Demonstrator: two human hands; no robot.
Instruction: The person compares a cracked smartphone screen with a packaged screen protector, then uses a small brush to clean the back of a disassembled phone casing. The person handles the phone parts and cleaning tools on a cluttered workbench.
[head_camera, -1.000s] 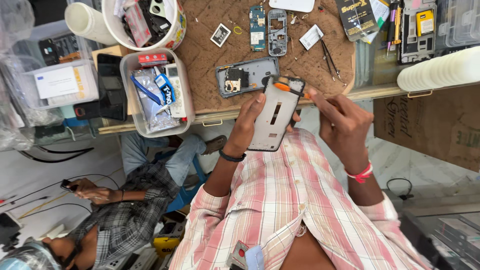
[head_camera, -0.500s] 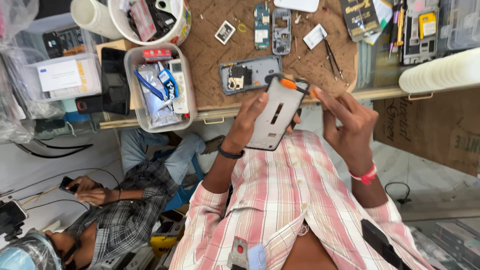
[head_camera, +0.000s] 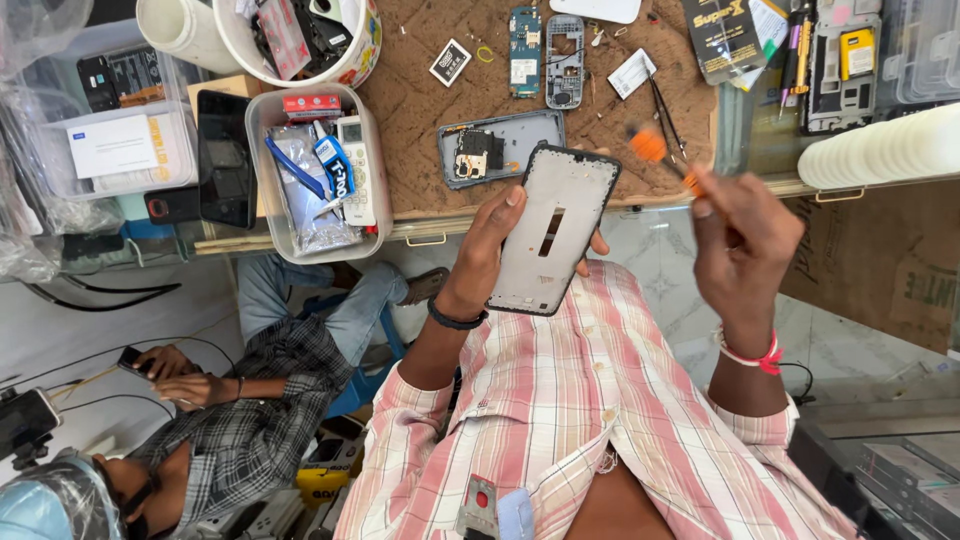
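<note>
Plastic tub (head_camera: 268, 180) of phone parts (head_camera: 325, 170)

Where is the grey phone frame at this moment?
In the head view, the grey phone frame is near centre, held in the left hand, just below the workbench edge.

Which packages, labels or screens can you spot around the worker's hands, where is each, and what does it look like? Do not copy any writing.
Black and yellow packet: top right of the mat, rectangular.
White label card: on the mat beside the tweezers, small, tilted.
White paper label: on the clear box at left, rectangular.
Dark phone screen: left of the grey tub, upright, blank.
</note>
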